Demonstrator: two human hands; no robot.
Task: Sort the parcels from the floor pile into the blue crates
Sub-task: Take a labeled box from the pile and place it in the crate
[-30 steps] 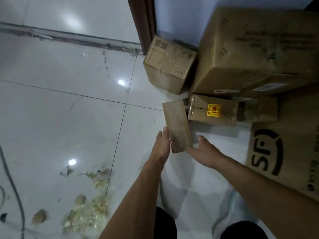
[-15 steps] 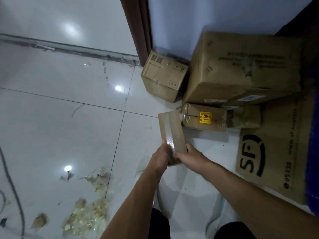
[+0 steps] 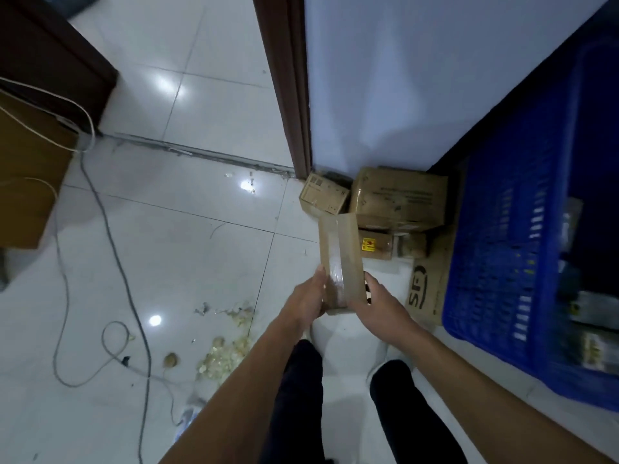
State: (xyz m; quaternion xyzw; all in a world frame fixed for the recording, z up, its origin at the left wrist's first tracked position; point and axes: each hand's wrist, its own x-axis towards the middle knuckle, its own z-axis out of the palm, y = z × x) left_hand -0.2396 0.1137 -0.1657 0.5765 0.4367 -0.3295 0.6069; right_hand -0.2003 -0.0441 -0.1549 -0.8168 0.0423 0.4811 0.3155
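Note:
A slim brown taped parcel (image 3: pixel 340 249) is lifted off the floor, held between both hands at its near end. My left hand (image 3: pixel 310 296) grips its left side and my right hand (image 3: pixel 378 301) grips its right side. Behind it the floor pile lies against the wall: a small box (image 3: pixel 323 197), a large box (image 3: pixel 400 199), a flat box with a yellow sticker (image 3: pixel 375 244) and a flat SF carton (image 3: pixel 427 289). A blue crate (image 3: pixel 502 262) stands at the right, with some items inside.
A brown door frame (image 3: pixel 288 82) rises beside the pile. Cables (image 3: pixel 100 229) trail over the white tile floor at the left, near a brown cabinet (image 3: pixel 30 169). Yellowish scraps (image 3: pixel 221 353) litter the floor by my left leg.
The parcel has come up off the floor with both hands around it. The view has pulled back and up, so the pile looks smaller and the blue crate has come into sight.

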